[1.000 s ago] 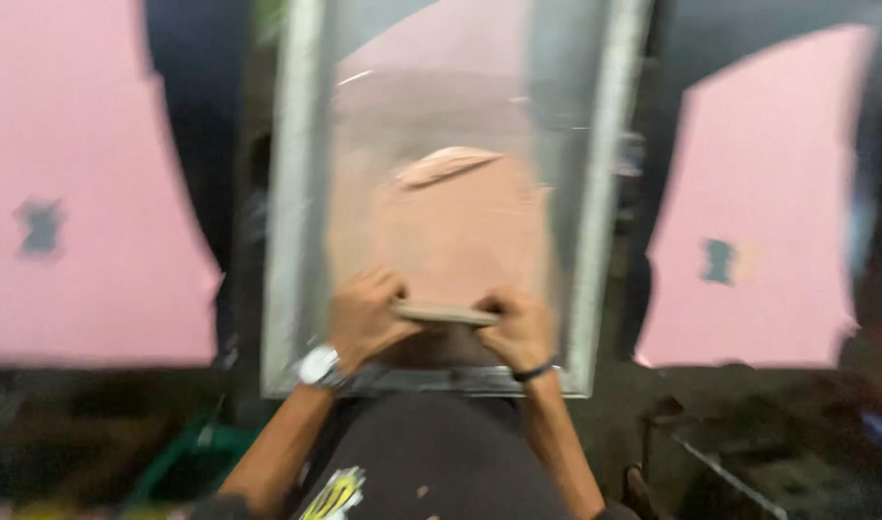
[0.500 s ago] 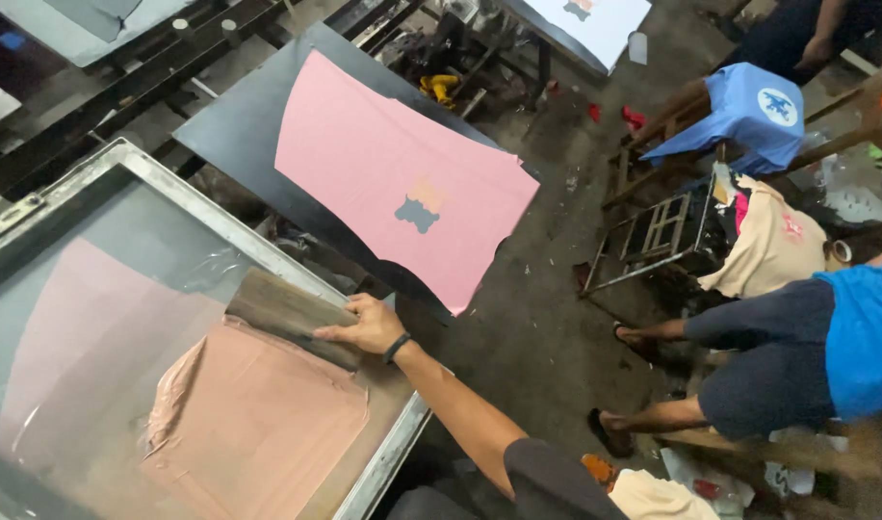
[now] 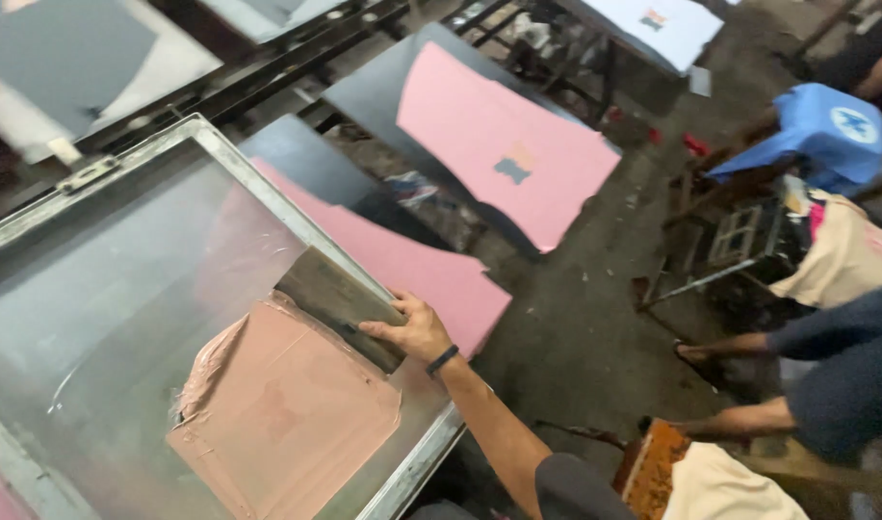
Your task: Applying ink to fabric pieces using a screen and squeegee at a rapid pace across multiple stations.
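The squeegee [image 3: 340, 305] was held at its near end by the right hand [image 3: 414, 332], fingers closed round the blade, which rested on the mesh of the metal-framed screen [image 3: 297, 231] beside the spread of pink ink [image 3: 287, 409]. The left hand was not seen, so its state could not be told. With one hand only, the blade could be tilted and ink smeared unevenly or dragged onto the frame. Counted: one squeegee, one screen, two pink printed pieces [image 3: 499, 154] on dark boards beyond, one white piece [image 3: 653, 24] farther off.
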